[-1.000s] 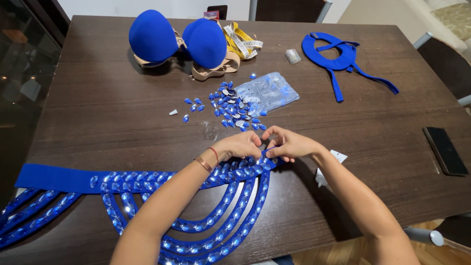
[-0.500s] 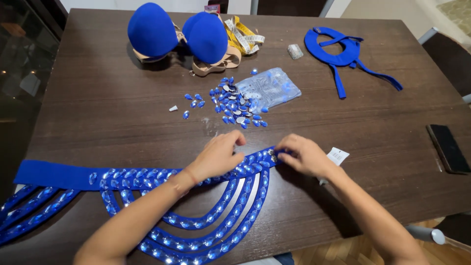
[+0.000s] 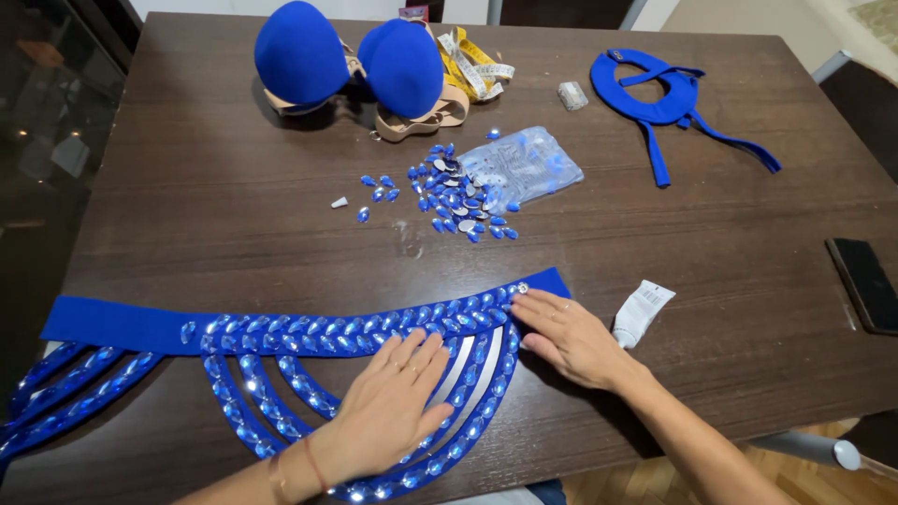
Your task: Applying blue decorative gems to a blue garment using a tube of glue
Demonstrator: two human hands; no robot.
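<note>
1. Both hands, pinched together over the band's right end a second ago, now lie spread flat.
2. The left hand point(image 3: 393, 411) presses the hanging gem strands; the right hand point(image 3: 571, 337), fingers apart, smooths the blue gem-covered band point(image 3: 309, 332).
3. The band lies along the near tabletop point(image 3: 234, 234), apparently being pressed down.
4. Loose blue gems point(image 3: 454, 196) and a white tube point(image 3: 641, 311) wait nearby.

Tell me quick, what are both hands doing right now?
Left hand: open, flat on the blue jewelled belt, holding nothing.
Right hand: open, fingers pressing the belt's end, holding nothing.
</note>
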